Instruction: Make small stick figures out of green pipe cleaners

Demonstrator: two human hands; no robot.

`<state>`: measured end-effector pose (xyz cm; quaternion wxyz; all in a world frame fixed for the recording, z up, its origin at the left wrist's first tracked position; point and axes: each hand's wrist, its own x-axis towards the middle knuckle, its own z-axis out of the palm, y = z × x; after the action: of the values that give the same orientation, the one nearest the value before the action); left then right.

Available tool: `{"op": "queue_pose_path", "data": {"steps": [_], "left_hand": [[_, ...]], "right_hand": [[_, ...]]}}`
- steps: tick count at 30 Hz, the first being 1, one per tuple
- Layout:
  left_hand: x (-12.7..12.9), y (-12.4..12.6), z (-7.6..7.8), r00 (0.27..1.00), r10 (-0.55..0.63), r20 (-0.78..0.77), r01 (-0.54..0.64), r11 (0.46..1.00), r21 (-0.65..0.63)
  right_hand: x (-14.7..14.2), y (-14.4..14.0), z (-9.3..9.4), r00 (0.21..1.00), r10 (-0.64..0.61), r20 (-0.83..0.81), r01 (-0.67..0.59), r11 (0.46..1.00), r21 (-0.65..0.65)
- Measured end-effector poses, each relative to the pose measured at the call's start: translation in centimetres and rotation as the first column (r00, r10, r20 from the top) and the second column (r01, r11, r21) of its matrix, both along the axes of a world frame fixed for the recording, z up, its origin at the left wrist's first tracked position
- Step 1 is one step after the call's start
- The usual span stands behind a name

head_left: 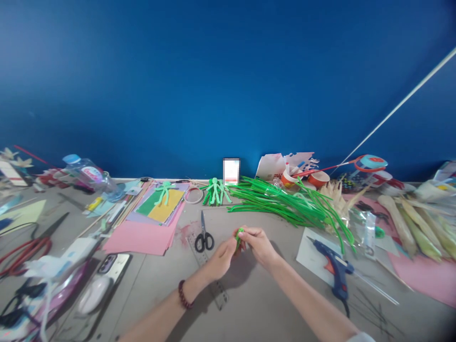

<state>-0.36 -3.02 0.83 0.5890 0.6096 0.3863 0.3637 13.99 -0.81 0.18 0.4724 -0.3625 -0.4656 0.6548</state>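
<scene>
My left hand [223, 259] and my right hand [259, 244] meet above the middle of the table. Between their fingertips they both pinch a small twisted piece of green pipe cleaner [239, 233]; its lower part is hidden behind the fingers. Left of my left hand, black-handled scissors [204, 240] lie with blades pointing away. A clear ruler [219, 295] runs partly under my left forearm. Beyond the hands, a bundle of long green pipe cleaners [285, 204] is spread out. Several light green pipe-cleaner figures [215, 191] stand together near the wall, and another figure [164, 192] lies on coloured sheets.
A blue glue gun [337, 270] rests on white paper at right, its cord trailing forward. Corn husks [420, 228] lie farther right. At left are pink paper [137, 237], a phone [114, 263] with a mouse on it, red-handled shears [33, 249] and a plastic bottle [90, 173].
</scene>
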Motion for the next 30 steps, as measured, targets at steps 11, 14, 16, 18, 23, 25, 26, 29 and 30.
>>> {"op": "queue_pose_path", "data": {"steps": [11, 14, 16, 18, 23, 25, 26, 29, 30], "left_hand": [[0.5, 0.5, -1.7, 0.983, 0.107, 0.147, -0.075, 0.976, -0.204], [0.5, 0.5, -2.1, 0.985, 0.136, 0.105, -0.119, 0.982, -0.148], [0.5, 0.4, -2.5, 0.985, 0.162, 0.055, -0.156, 0.982, -0.107], [0.5, 0.4, -2.6, 0.979, 0.203, 0.004, -0.202, 0.977, -0.065], [0.3, 0.2, -2.3, 0.965, 0.235, -0.113, -0.227, 0.97, 0.084], [0.3, 0.1, -2.1, 0.964, 0.223, -0.142, -0.208, 0.971, 0.113], [0.3, 0.0, -2.0, 0.964, 0.221, -0.146, -0.204, 0.972, 0.12], [0.4, -0.2, -1.9, 0.967, 0.23, -0.108, -0.219, 0.97, 0.106], [0.4, -0.2, -1.9, 0.969, 0.234, -0.083, -0.228, 0.97, 0.083]], "right_hand": [[0.2, 0.4, 0.2, 0.985, -0.098, 0.143, 0.078, 0.987, 0.14], [0.1, 0.4, 0.4, 0.969, -0.127, 0.212, 0.079, 0.972, 0.22], [0.1, 0.3, 0.4, 0.96, -0.14, 0.241, 0.075, 0.963, 0.261], [0.0, 0.3, 0.4, 0.951, -0.15, 0.27, 0.067, 0.954, 0.294], [0.0, 0.1, 0.5, 0.942, -0.146, 0.301, 0.041, 0.943, 0.329], [0.0, 0.1, 0.4, 0.948, -0.141, 0.284, 0.047, 0.948, 0.314], [0.0, 0.2, 0.3, 0.953, -0.144, 0.268, 0.06, 0.952, 0.299], [-0.1, 0.2, -0.4, 0.969, -0.169, 0.178, 0.128, 0.967, 0.218], [-0.1, 0.3, -0.7, 0.976, -0.17, 0.14, 0.144, 0.974, 0.177]]}}
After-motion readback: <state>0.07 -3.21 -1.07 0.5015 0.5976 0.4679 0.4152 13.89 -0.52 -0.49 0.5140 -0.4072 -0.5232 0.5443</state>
